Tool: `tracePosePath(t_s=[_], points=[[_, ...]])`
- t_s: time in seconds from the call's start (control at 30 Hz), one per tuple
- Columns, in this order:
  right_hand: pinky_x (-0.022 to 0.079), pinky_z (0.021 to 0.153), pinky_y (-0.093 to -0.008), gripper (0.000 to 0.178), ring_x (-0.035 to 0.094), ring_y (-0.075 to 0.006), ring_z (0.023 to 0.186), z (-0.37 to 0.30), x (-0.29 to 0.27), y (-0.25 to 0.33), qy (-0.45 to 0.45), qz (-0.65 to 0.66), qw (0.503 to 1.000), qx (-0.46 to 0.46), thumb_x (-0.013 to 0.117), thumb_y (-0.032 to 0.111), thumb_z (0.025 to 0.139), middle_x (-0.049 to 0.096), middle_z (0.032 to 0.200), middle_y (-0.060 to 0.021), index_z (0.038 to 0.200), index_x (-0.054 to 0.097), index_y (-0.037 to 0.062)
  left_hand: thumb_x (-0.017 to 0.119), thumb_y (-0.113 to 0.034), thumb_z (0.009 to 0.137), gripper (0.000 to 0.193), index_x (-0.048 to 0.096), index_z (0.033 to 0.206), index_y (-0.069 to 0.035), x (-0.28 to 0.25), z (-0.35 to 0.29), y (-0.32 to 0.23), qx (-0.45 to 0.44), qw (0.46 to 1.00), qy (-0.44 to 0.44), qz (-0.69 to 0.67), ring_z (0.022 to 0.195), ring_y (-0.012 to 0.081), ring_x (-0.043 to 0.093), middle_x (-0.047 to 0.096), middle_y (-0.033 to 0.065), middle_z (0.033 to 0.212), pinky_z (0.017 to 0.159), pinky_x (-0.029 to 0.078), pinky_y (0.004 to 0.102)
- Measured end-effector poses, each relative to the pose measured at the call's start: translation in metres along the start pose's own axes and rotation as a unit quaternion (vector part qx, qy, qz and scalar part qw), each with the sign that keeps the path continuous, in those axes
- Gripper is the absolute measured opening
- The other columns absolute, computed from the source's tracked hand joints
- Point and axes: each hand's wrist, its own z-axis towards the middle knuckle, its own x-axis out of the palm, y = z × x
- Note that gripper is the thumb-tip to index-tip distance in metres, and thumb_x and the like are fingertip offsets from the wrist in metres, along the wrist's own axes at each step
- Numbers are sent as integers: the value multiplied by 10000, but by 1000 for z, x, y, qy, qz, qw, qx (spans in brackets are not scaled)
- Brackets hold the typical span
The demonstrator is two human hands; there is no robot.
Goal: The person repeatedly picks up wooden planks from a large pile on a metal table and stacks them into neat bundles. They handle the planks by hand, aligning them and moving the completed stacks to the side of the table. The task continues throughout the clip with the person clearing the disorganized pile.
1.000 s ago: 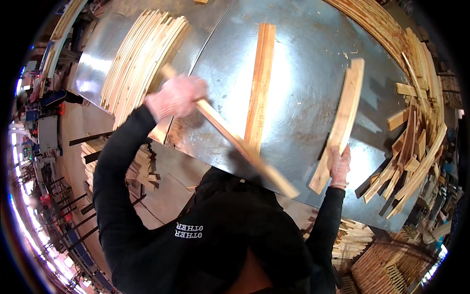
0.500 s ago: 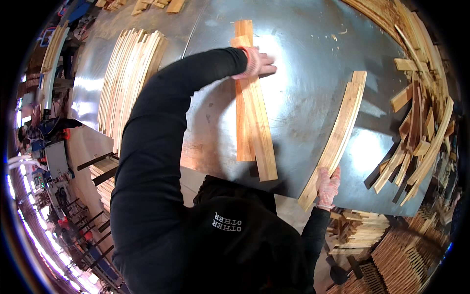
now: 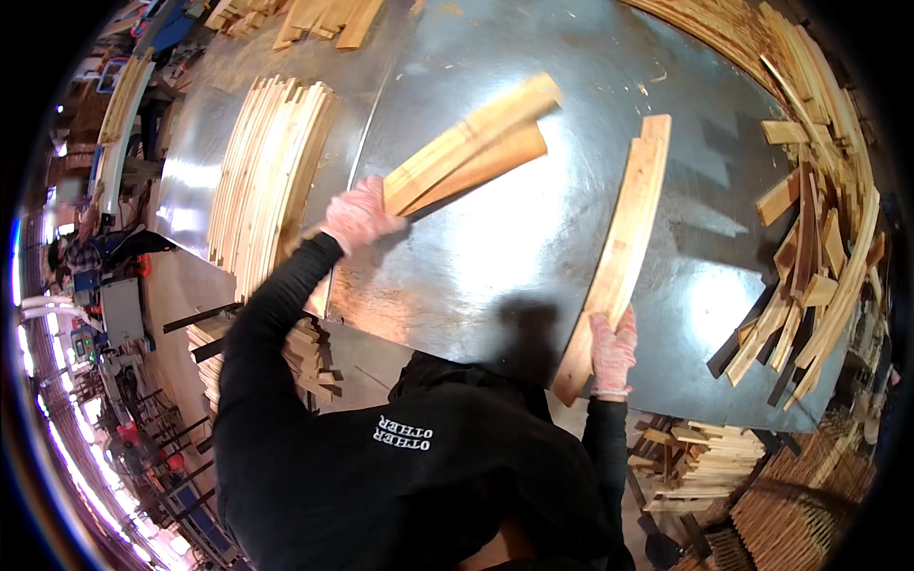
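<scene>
My left hand [image 3: 362, 217], in a pink-white knitted glove, grips the left end of two overlapping wooden boards. The pale upper board [image 3: 476, 128] slants toward the far right. Under it, a more orange board [image 3: 495, 169] fans out a little. My right hand [image 3: 613, 354], gloved alike, is closed on the near part of a pair of slightly curved boards [image 3: 624, 233], with fingers partly hidden. Their near end reaches the front edge of the metal table [image 3: 466, 257], and their far ends are offset.
Left of my left hand stands a neat stack of pale strips [image 3: 267, 171]. A loose heap of offcuts [image 3: 800, 276] lies at the table's right side, with long curved strips behind it. More boards [image 3: 328, 19] lie at the far left. Below the right edge is a wood pile [image 3: 709, 466].
My left hand has moved from the far part of the two boards to their near end, which has swung left, so they now slant. The right-hand boards sit slightly farther left in view.
</scene>
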Motion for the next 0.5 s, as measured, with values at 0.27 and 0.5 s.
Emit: tracePosePath(t_s=[0.27, 0.5], points=[[524, 901, -386, 496, 659, -302, 1050, 18, 134, -2, 80, -112, 979, -152, 629, 211, 954, 664, 1187, -180, 1388, 498, 8, 594, -438, 952, 762, 299, 1517, -21, 84, -45, -114, 44, 983, -110, -142, 1110, 475, 600, 531, 304, 1325, 960, 488, 535], [437, 1078, -361, 560, 545, -300, 1311, -6, 150, -20, 226, -90, 938, -246, 523, 241, 1030, 505, 1473, -223, 1512, 387, -8, 580, -423, 942, 854, 186, 1573, -3, 123, -67, -106, 1, 859, -62, -509, 1231, 394, 589, 565, 299, 1357, 1041, 458, 400]])
